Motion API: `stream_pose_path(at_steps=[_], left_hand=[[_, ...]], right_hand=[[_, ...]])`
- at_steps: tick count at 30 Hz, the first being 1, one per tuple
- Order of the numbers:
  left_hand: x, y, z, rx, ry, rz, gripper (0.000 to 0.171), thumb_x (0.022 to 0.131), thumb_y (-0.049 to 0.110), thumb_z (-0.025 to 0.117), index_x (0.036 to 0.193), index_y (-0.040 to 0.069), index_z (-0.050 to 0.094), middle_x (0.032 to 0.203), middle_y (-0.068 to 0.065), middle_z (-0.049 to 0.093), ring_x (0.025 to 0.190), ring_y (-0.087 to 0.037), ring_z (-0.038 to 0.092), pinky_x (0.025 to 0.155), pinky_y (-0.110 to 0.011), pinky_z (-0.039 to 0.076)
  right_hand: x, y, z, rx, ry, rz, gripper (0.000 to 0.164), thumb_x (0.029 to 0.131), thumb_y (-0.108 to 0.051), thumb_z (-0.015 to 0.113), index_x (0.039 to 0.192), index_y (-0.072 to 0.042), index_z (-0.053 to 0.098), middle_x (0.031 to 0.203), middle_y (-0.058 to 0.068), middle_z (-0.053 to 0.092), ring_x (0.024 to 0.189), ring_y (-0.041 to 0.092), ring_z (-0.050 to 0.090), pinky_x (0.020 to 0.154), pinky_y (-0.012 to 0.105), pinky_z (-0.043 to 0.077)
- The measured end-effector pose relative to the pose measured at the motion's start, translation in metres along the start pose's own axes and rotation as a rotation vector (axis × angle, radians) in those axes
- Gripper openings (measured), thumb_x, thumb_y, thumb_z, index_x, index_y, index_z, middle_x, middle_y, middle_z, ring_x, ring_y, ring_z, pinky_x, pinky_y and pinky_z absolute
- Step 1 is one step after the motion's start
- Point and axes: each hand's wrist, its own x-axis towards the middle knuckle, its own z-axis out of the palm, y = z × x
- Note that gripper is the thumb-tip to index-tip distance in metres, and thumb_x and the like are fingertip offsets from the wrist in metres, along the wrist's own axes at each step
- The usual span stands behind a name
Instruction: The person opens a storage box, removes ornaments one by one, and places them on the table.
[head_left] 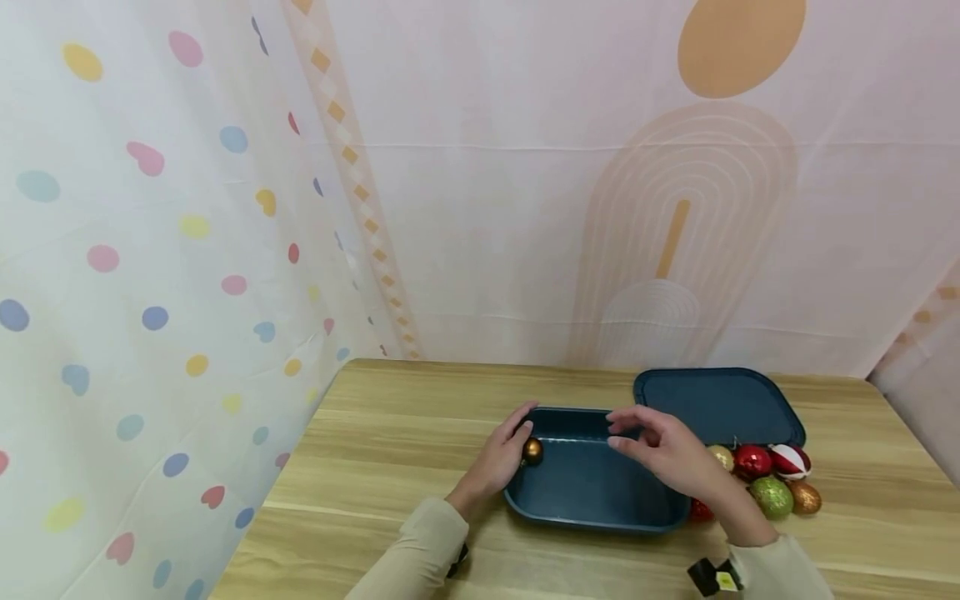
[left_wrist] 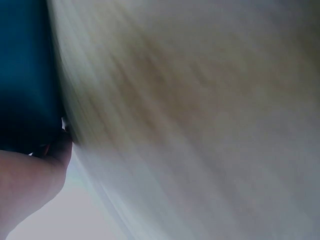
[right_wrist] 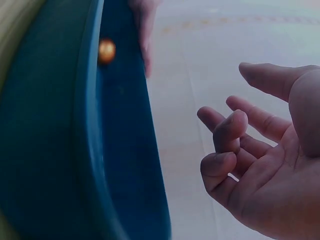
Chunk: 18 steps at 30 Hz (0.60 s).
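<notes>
A dark blue rectangular container (head_left: 592, 487) stands on the wooden table. Its left wall is gripped by my left hand (head_left: 497, 458), with the thumb over the rim. One bronze Christmas bauble (head_left: 533, 451) lies inside the container at the left end, close to that thumb; it also shows in the right wrist view (right_wrist: 106, 51). Above the container's right part hovers my right hand (head_left: 667, 450), its fingers loosely bent and holding nothing. The left wrist view is blurred and shows only part of the left hand (left_wrist: 32, 180) against the container's wall (left_wrist: 27, 75).
Right of the container lie several baubles: a red one (head_left: 752, 461), a red-and-white one (head_left: 790, 460), a green glittery one (head_left: 771, 497) and a copper one (head_left: 806, 498). The right forearm partly covers others. Behind them lies a dark blue lid (head_left: 720, 404). A patterned curtain (head_left: 487, 208) hangs behind the table.
</notes>
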Motion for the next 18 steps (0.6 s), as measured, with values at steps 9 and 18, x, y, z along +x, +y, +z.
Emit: stream_pose_path(at_steps=[9,18], left_hand=[[0.003,-0.001,0.002,0.001,0.006,-0.005,0.048,0.109,0.036,0.034,0.154,0.021,0.038,0.16,-0.001,0.033,0.149,-0.027,0.025,0.12,-0.056,0.019],[0.002,0.0,0.001,-0.006,0.001,-0.026,0.047,0.109,0.038,0.034,0.154,0.024,0.039,0.16,-0.002,0.033,0.149,-0.028,0.025,0.119,-0.058,0.017]], right_hand=[[0.024,-0.007,0.038,0.019,-0.021,0.011,0.031,0.095,-0.025,0.068,0.118,-0.004,0.066,0.109,0.013,0.07,0.067,0.013,0.054,0.057,0.025,0.045],[0.042,-0.008,0.07,-0.025,-0.001,0.092,0.026,0.095,-0.021,0.067,0.115,-0.005,0.068,0.1,0.003,0.07,0.087,0.015,0.06,0.072,0.032,0.05]])
